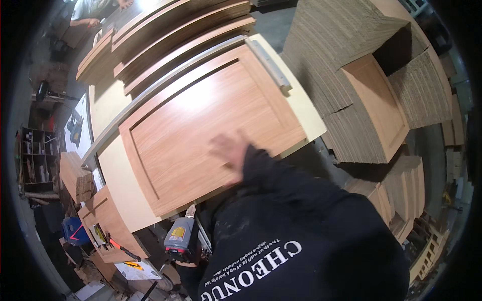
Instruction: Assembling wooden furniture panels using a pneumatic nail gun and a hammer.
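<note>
A wood-grain cabinet door [186, 120] with a raised frame lies flat on a pale board [120, 195]. My right hand [228, 150], blurred by motion, is over the door's near part with its fingers spread, holding nothing; whether it touches the surface I cannot tell. Beside the door's near edge, lower left, is a grey power tool [182, 236] with a yellow label and a reddish end. My left hand [198, 262] is closed about its lower end, mostly hidden by the tool and my dark sleeve.
Metal rails [268, 65] border the door's right and far sides. Stacked door panels [186, 30] stand beyond, and tall stacks [331, 75] rise at right. A smaller panel [110, 220] carrying hand tools sits at left. Another person's hand [93, 23] shows at far left.
</note>
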`<control>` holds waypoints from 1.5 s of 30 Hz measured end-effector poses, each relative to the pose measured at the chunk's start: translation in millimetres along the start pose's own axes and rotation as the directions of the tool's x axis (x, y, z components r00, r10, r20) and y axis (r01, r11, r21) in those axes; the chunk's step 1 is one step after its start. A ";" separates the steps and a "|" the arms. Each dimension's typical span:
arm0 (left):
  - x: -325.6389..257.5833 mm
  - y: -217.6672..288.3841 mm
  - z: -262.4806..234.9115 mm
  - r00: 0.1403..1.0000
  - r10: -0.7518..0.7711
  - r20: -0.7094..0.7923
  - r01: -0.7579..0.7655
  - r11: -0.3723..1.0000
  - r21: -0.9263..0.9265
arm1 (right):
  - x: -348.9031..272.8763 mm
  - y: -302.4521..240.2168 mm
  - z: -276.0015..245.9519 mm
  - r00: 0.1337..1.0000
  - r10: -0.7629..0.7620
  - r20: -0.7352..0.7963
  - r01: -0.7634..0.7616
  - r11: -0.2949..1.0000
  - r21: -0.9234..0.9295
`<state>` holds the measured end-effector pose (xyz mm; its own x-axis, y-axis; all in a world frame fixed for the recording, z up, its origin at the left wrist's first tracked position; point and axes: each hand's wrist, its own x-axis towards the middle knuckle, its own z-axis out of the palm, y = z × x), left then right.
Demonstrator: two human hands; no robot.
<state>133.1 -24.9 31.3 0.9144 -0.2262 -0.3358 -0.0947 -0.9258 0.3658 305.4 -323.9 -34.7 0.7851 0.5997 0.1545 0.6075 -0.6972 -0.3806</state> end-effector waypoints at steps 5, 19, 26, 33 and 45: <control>40.8 106.7 8.0 1.000 0.025 0.012 -0.022 0.976 -0.218 | -131.5 133.1 -92.3 0.970 0.241 0.024 -0.240 0.970 -0.040; 171.8 267.6 12.9 0.920 0.377 0.108 -0.383 0.923 0.030 | -150.6 190.9 -82.6 0.998 0.068 0.014 -0.070 0.980 0.189; 187.4 280.5 13.7 0.912 0.397 0.102 -0.408 0.902 0.140 | -150.1 195.5 -77.6 0.997 0.074 0.022 -0.077 0.977 0.199; 184.6 282.6 16.4 0.978 0.047 0.202 -0.022 0.992 -0.124 | -150.0 196.1 -76.1 0.996 0.083 -0.020 -0.075 0.957 0.279; 188.8 282.2 13.1 0.966 0.225 0.129 -0.231 0.972 0.038 | -149.1 196.6 -75.2 0.997 0.075 0.013 -0.076 0.972 0.221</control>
<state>273.9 -332.9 59.7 0.8111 -0.4655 -0.3542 -0.3181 -0.8592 0.4007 316.8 -579.9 -64.0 0.8270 0.5507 0.1136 0.5041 -0.6366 -0.5837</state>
